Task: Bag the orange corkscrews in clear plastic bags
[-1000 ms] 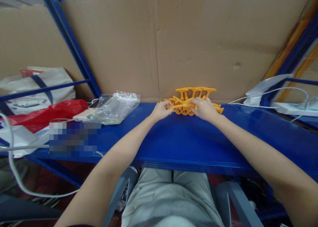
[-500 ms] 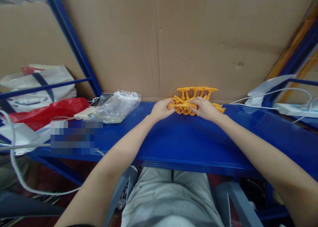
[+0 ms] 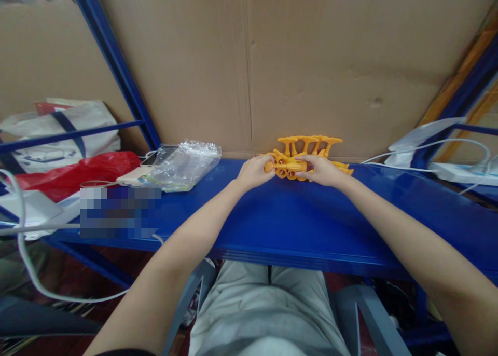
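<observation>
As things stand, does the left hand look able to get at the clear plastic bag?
Probably, once the left hand releases the orange plastic piece; the clear plastic bag lies to that hand's left on the blue tabletop, with nothing visible in between.

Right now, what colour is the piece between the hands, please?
The piece is yellow-orange; the head view shows it best.

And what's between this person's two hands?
In the head view, a slim orange piece spans from the left hand to the right hand, with more orange pieces close around it.
</observation>
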Tool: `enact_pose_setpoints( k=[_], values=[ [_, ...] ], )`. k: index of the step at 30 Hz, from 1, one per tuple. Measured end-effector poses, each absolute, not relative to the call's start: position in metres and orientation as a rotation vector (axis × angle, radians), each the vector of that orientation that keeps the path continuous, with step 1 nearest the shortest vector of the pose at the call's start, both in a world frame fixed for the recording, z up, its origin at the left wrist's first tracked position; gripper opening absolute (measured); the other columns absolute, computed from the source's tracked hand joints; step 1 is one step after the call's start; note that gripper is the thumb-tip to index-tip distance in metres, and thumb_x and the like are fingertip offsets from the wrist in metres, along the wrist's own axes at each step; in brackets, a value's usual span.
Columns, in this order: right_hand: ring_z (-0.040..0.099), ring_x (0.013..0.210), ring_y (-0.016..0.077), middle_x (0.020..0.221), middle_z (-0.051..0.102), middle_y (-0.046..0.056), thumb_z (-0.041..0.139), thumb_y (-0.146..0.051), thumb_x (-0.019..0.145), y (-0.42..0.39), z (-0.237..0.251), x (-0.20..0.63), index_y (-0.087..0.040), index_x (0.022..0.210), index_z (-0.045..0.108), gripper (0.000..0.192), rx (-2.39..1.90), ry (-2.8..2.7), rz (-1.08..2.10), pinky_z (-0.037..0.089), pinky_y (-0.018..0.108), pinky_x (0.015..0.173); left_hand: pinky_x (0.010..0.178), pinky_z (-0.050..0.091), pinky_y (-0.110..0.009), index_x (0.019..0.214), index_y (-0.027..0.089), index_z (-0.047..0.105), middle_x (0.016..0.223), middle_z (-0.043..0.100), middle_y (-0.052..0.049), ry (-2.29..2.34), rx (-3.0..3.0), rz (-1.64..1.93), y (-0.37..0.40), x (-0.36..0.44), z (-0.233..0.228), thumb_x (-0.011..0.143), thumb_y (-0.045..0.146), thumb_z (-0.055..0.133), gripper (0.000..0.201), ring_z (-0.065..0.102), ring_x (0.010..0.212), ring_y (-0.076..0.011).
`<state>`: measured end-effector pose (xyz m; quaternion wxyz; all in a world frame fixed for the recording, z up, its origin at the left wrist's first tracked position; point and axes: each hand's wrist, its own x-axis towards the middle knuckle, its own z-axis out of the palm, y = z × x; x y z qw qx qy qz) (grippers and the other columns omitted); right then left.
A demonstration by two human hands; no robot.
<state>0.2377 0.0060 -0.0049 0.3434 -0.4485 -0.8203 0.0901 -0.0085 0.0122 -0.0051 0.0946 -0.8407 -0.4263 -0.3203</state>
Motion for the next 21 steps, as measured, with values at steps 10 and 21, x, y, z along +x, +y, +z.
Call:
enact_pose_setpoints(
  k=[10,21],
  values=[
    [0.071,0.082,0.0185,0.094,0.074,0.007,0.083,-0.041,0.066,0.009,-0.001,0.247,-0.019,0.095,0.066,0.04,-1.1,-1.862,0.832,0.059,0.034,0.08,0.069,0.049,-0.028,0.103,0.019,0.065,0.096,0.074,-0.006,-1.214,-2.488,-0.998,0.02,-0.013,-0.01,0.08,0.031,0.066,0.026,0.069,0.083,-0.0207],
    [0.067,0.058,0.0145,0.076,0.075,0.012,0.057,-0.068,0.084,-0.009,0.008,0.235,-0.016,0.069,0.065,0.055,-1.242,-1.87,0.928,0.054,0.026,0.061,0.071,0.049,-0.028,0.1,0.021,0.064,0.097,0.074,-0.006,-1.225,-2.479,-1.024,0.018,-0.012,-0.01,0.083,0.036,0.065,0.022,0.069,0.086,-0.0208]
  ],
)
